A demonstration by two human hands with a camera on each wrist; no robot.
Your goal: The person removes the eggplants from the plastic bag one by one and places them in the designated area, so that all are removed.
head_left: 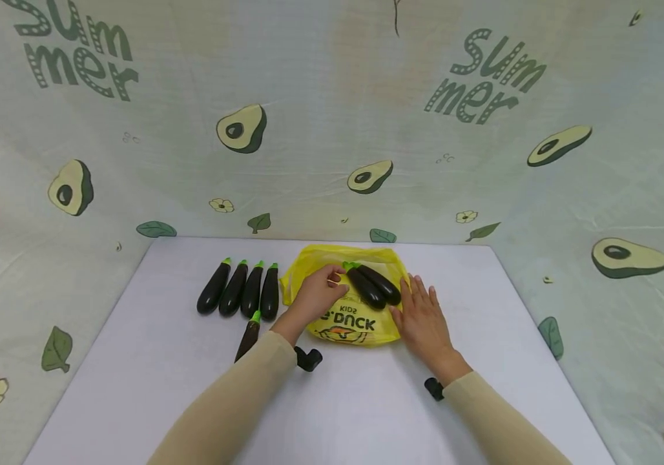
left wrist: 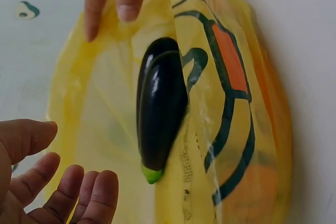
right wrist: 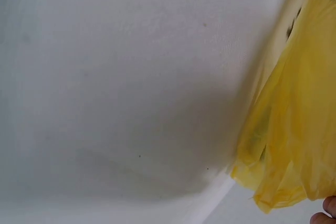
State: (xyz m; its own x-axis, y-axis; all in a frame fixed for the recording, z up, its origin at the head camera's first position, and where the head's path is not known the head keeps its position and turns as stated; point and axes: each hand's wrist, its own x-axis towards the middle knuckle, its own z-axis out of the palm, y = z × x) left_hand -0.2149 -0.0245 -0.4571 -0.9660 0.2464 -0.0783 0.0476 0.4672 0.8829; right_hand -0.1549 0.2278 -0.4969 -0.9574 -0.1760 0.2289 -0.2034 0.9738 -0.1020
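A yellow plastic bag (head_left: 387, 330) with dark print lies on the table, its mouth spread at the far side. Two dark eggplants (head_left: 367, 289) with green stems lie together at the mouth; in the left wrist view the printed layer overlaps one side of the eggplants (left wrist: 160, 108). My left hand (head_left: 316, 297) hovers over the bag's left part, fingers loosely bent, holding nothing and apart from the eggplants. My right hand (head_left: 427, 326) rests with extended fingers at the bag's right edge. The right wrist view catches only its fingertips (right wrist: 326, 211) beside the yellow plastic.
Several more eggplants (head_left: 233, 289) stand in a row on the white table (head_left: 134, 387), left of the bag. Another eggplant (head_left: 249, 337) lies nearer, partly hidden by my left sleeve. A printed cloth (head_left: 309, 84) hangs behind and at both sides.
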